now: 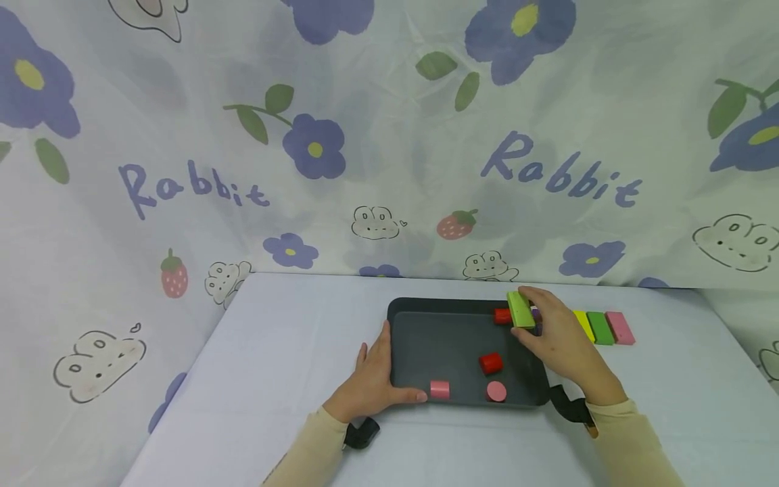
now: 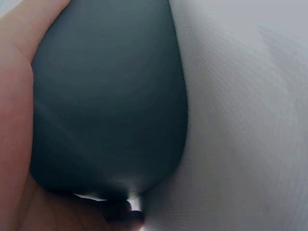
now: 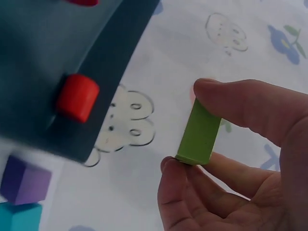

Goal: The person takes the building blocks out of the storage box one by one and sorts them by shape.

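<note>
A dark grey tray [image 1: 438, 348] lies on the white table. My left hand [image 1: 371, 389] holds its near left corner, with the thumb along the near rim and the fingers at the left side. My right hand [image 1: 562, 338] pinches a light green rectangular block [image 1: 520, 310] between thumb and fingertips, above the tray's far right corner. That block [image 3: 199, 134] is tilted in the right wrist view. Inside the tray are a red cylinder [image 1: 491, 363], another red cylinder [image 3: 78, 97] in the far right corner, and two pink cylinders, one lying [image 1: 439, 389], one on end [image 1: 496, 391].
Right of the tray, yellow [image 1: 584, 326], green [image 1: 601, 328] and pink [image 1: 620, 328] blocks lie in a row. A purple block [image 3: 25, 180] and a teal block [image 3: 19, 216] sit beside the tray. A patterned cloth [image 1: 389, 149] hangs behind the table.
</note>
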Available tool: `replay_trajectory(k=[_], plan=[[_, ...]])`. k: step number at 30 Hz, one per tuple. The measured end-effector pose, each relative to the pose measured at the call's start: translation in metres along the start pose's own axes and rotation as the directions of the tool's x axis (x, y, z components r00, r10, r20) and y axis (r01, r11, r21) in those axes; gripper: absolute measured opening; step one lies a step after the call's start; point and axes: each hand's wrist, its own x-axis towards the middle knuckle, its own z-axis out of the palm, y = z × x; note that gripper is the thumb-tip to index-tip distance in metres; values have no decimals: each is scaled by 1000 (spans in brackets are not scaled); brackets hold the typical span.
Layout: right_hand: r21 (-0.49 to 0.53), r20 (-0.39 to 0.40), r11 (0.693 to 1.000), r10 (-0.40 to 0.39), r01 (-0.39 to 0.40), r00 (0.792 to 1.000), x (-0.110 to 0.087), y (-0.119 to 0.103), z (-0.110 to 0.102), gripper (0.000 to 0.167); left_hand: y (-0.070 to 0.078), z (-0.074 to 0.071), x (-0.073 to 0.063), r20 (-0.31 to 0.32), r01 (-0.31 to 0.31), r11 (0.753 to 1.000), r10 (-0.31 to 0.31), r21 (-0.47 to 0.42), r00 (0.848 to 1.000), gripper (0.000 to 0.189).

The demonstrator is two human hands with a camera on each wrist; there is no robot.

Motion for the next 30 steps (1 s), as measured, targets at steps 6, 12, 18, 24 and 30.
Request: replay_trajectory(k=[6, 12, 18, 24, 30], plan=[[5, 1, 1000, 5, -5, 1000, -3, 17, -4, 69, 1, -1, 0, 4, 2, 1000, -2, -5, 1000, 141], [-14, 1, 1000, -23, 23, 1000, -8, 37, -10, 70, 0, 0, 1, 8, 2, 1000, -2, -1, 1000, 142], [-47, -15, 999, -27, 26, 1000, -13, 53, -14, 73, -1, -1, 0, 9, 6, 1000, -6, 0, 1000, 142], [-55, -31, 998, -6, 4, 1000, -20, 68, -19, 74, -3, -1, 0, 1, 0, 1000, 0, -1, 1000, 141], [-119, -78, 993, -27, 18, 997, -27, 84, -29, 75, -2, 0, 0, 3, -1, 1000, 1, 1, 1000, 141]])
